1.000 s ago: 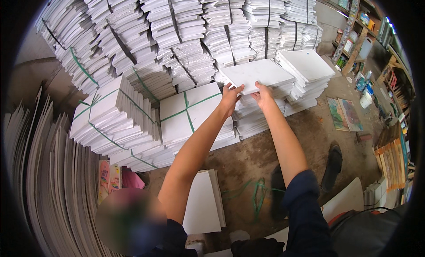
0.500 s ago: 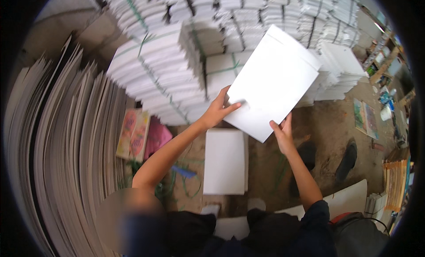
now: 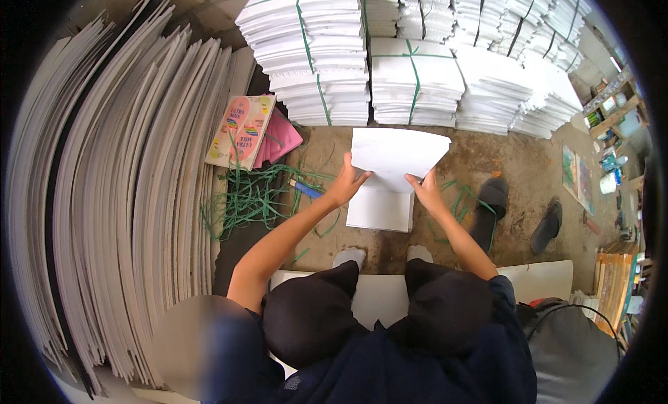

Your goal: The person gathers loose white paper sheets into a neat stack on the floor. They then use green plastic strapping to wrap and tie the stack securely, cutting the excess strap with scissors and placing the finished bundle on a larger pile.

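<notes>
A small batch of white sheets (image 3: 396, 153) is held up between my two hands in front of me. My left hand (image 3: 346, 183) grips its near left edge, thumb on top. At the near right my right hand (image 3: 426, 192) pinches it, thumb on the upper face. How many sheets are in the batch I cannot tell. Below and partly hidden by it, a low white stack (image 3: 379, 212) lies on the floor between me and the tied bundles.
Tall tied white bundles (image 3: 323, 63) line the back. Upright grey boards (image 3: 118, 195) stack at left. Green strapping (image 3: 254, 195), a blue-handled cutter (image 3: 306, 189) and a colourful printed carton (image 3: 241, 130) lie near them. Black slippers (image 3: 547, 226) rest on the floor at right.
Both hands have brought the sheets down and nearer, over the low stack. The sheets have turned from slanted to nearly square with me. My view has tilted downward.
</notes>
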Motion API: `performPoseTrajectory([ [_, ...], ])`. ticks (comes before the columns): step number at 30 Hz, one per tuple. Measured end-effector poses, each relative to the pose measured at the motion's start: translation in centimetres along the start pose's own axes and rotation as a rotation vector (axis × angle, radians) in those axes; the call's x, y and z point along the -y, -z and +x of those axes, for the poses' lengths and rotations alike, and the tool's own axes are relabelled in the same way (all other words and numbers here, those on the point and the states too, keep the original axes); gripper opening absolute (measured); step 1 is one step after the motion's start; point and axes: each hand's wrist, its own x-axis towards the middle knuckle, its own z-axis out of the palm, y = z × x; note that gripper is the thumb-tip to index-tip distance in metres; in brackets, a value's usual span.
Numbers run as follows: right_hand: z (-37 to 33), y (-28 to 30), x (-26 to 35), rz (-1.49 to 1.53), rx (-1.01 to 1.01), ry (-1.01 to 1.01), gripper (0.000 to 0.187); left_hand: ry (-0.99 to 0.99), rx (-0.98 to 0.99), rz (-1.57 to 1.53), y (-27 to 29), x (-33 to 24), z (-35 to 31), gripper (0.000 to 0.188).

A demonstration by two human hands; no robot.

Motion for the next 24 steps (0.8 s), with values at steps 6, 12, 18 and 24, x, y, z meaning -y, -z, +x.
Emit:
performPoseTrajectory([
  [6,1.1,0.4,0.5,0.090,-0.025,-0.165,0.059,0.136,-0.087,-0.049,0.8,-2.6,1.1,0.059],
  [12,0.4,-2.0,-2.3,0.122,0.149,-0.464,0.072,0.279,0.039,-0.068,-0.5,4.5,0.2,0.064],
  [18,-0.7,-0.7,-6.3,-0.303,0.250,-0.591,0.084,0.687,0.111,0.541,-3.9,6.7,-0.9,0.080],
  [24,8.9,11.4,-7.4,0.097,-0.238,-0.547,0.063,-0.135,-0.016,0.454,-4.8,0.9,12.8,0.066],
])
